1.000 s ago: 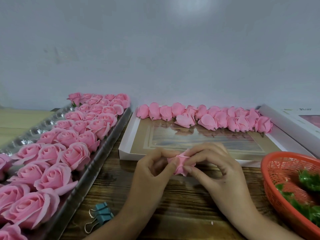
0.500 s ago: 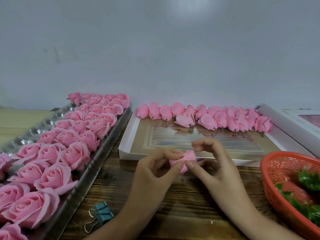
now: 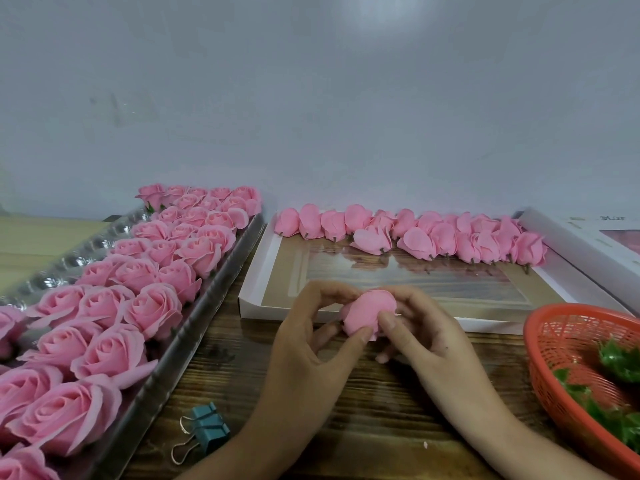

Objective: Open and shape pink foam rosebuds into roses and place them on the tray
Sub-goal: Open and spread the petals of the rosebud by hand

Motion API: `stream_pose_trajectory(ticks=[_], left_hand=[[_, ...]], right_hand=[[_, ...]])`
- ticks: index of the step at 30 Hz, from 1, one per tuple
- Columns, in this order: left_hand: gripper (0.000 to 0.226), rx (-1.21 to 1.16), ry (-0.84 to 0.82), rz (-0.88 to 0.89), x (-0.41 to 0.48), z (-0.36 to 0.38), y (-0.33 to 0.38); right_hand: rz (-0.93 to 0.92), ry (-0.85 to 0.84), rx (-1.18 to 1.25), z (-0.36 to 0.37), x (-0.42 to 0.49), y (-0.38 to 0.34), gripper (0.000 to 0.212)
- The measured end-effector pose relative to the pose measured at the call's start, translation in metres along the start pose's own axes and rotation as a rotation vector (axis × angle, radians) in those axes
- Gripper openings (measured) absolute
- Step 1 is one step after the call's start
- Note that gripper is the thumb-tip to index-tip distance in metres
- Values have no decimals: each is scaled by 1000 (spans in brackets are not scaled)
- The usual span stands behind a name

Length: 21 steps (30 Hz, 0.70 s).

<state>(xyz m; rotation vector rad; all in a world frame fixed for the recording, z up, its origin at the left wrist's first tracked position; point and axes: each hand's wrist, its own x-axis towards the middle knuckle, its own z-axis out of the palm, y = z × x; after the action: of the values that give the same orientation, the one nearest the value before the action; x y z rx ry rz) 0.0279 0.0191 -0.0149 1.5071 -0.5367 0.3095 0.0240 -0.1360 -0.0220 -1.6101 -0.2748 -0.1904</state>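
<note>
A: In the head view, where is the flower now?

B: The rosebud (image 3: pixel 367 311) is between both hands, held above the wooden table (image 3: pixel 346 427), in front of the near edge of the white box (image 3: pixel 256 292). The left hand (image 3: pixel 304 344) curls round its left side with the thumb under it. The right hand (image 3: pixel 426 341) grips the other side, and its thumb presses on the front petal. So both hands are closed on the same bud.

A: What could go wrong from here?

B: I think the foam petal can tear or get a crease if the thumbs press too hard. If one side is pulled more, the rose may open unevenly. Also the tray (image 3: pixel 183 344) looks nearly full of opened roses (image 3: pixel 152 306), so placing this one carelessly could squash a neighbour. The row of closed buds (image 3: pixel 415 233) just behind the hands could be knocked too.

A: And compared with half a second ago?

B: Then the right forefinger was lifted in an arch over the bud, and thin petal edges showed between the fingertips. Now the right fingers are wrapped behind it, and the bud shows a round, smooth face. The tray, the basket (image 3: pixel 540 341) and the binder clip (image 3: pixel 207 427) have not moved.
</note>
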Motion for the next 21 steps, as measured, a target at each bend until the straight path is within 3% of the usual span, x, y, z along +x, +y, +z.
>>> stream_pose_trajectory(ticks=[5, 9, 21], left_hand=[[51, 29, -11, 16, 0, 2, -1], [52, 45, -48, 32, -2, 2, -1], [25, 132, -17, 111, 2, -1, 2]], right_hand=[[45, -50, 77, 0, 2, 1, 46], [37, -44, 110, -2, 3, 4, 45], [-68, -55, 86, -3, 0, 1, 29]])
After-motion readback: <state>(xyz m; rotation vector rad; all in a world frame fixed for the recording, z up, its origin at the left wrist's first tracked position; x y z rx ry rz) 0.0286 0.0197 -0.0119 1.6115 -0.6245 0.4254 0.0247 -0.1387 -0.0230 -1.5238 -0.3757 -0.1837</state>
